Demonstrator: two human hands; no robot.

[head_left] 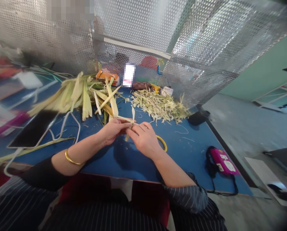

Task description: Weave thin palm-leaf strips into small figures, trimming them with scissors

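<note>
Over a blue table (124, 160), my left hand (113, 130) and my right hand (144, 138) meet, both pinched on a pale yellow-green leaf strip (130, 123) folded between the fingers. A gold bangle (71, 158) circles my left wrist. A pile of long pale leaves (83, 94) lies just beyond my left hand. A heap of shredded leaf trimmings (160, 106) lies beyond my right hand. A yellow ring (164, 142) rests on the table beside my right hand, partly hidden by it.
A dark tablet (34, 128) with white cables lies at the left. A pink device (222, 160) with a black strap sits near the table's right edge. An orange packet (106, 77) stands at the back. Perforated metal screens (193, 48) wall the far side.
</note>
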